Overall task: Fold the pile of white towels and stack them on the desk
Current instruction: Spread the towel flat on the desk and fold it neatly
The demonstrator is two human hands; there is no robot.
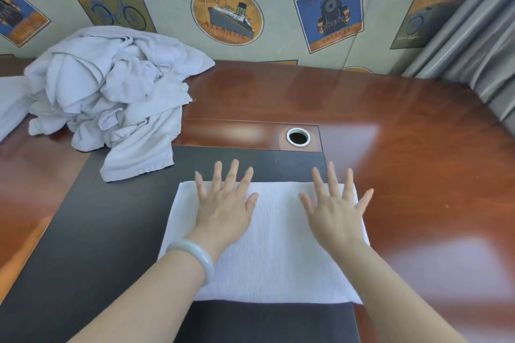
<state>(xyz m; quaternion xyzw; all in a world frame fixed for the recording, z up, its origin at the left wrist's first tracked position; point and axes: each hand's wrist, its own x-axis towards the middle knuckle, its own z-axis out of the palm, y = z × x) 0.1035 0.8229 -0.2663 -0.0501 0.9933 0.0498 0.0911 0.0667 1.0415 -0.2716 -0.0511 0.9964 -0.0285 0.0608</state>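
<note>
A white towel (274, 256) lies flat as a rectangle on the black desk mat (92, 245), straight in front of me. My left hand (225, 203) rests on its far left part with fingers spread and straight. My right hand (335, 209) lies the same way on its far right part, fingertips reaching past the far edge. A crumpled pile of white towels (108, 92) sits at the back left of the desk, one corner hanging onto the mat.
The glossy reddish wooden desk (418, 175) stretches to the right and back. A round cable hole (298, 136) sits just beyond the mat. A wall with poster-print paper stands behind, and grey curtains (479, 33) hang at the right.
</note>
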